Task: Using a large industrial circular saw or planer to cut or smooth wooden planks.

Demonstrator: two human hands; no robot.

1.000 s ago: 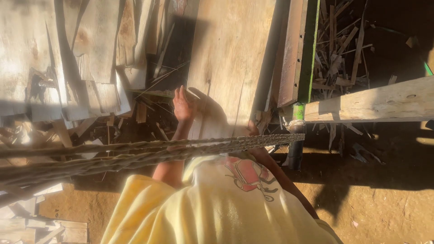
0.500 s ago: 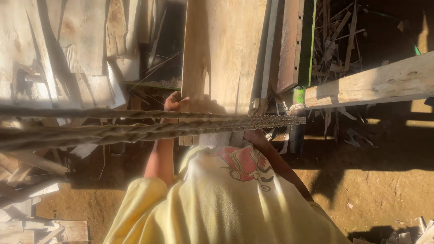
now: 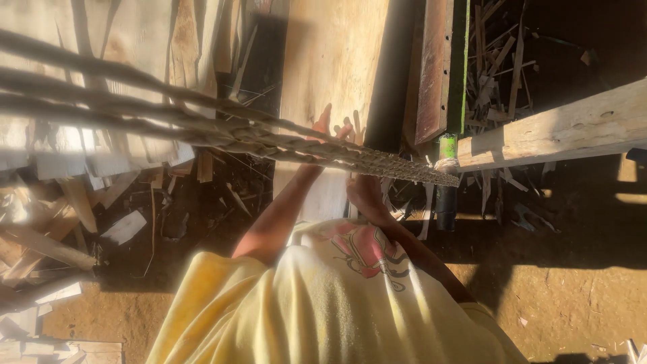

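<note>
Scrap wood lies heaped at the far left, as it did a second ago. The braided strands that hung level across our view now slant down from upper left to lower right, so our head has tipped and come nearer. The pale wooden board stands upright in the middle, leaning among darker planks, and it fills more of the view than before.

Our left hand was lifted free near the board's lower part a second ago. It now lies on the board's face, above the strands. We judge that the board has been reached but not yet gripped. The left arm runs up straight from the yellow shirt, with the wrist extended, the palm toward the wood and the fingers spread apart, closed on nothing.

Our right hand sits lower, just under the strands and close to the board's bottom edge, on a bent arm. The strands and the shadow hide its fingers, so we cannot tell whether it is closed on the edge or only resting there.

Further right are a rusty green-edged frame, a short green post, a pale timber beam and the dirt floor.
</note>
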